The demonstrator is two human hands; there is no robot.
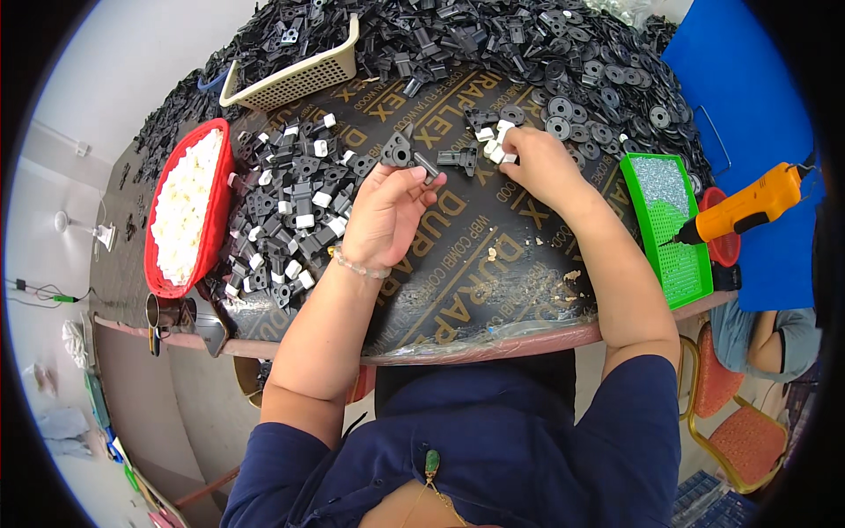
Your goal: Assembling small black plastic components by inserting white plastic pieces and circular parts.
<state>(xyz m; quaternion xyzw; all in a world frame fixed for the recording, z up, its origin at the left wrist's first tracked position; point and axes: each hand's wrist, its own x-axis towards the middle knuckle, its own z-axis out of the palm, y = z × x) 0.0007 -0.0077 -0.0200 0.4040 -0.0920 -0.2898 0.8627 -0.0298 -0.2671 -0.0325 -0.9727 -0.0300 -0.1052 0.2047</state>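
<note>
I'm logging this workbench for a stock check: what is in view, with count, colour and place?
Red tray: one, red, table's left, full of white pieces.
Assembled parts: many, black with white inserts, beside the red tray.
Beige basket: one, far left.
Loose black parts: heap, far edge.
Green tray: one, right.
Power screwdriver: one, orange, far right.
Table: one, dark brown.
Left hand: holds a black part.
Right hand: on small white pieces.

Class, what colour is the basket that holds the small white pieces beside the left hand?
Red basket, seen best in the head view.
</note>
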